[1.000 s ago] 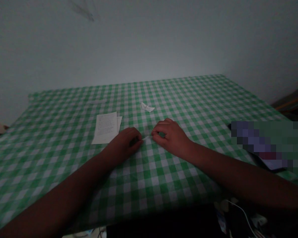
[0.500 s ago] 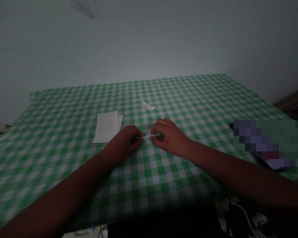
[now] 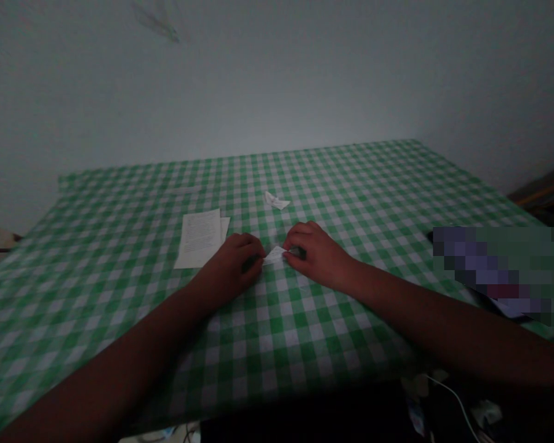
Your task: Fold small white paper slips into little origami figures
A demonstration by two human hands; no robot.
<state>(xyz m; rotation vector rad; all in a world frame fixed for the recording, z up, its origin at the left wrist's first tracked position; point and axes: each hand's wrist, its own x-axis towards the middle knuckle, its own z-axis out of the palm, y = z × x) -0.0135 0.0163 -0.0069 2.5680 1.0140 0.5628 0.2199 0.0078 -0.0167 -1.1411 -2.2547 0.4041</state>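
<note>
A small folded piece of white paper (image 3: 275,255) with printed lines is held between my hands just above the checked cloth. My left hand (image 3: 241,259) pinches its left corner between thumb and fingers. On the other side, my right hand (image 3: 311,253) grips the right corner the same way. The paper looks roughly triangular from here, its side edges hidden by my fingertips. Beyond it lies a small folded paper boat (image 3: 277,201). Printed sheets (image 3: 200,239) lie stacked to the left, close to my left hand.
A green and white checked tablecloth (image 3: 360,184) covers the table up to the wall. At the right edge lies a flat dark item (image 3: 489,271), mostly blurred out by pixelation. Below the front edge hang a white cable (image 3: 455,397) and some clutter.
The paper between my hands has turned from a thin, edge-on strip to a flatter triangular face with print showing. My fingertips have shifted slightly on its corners.
</note>
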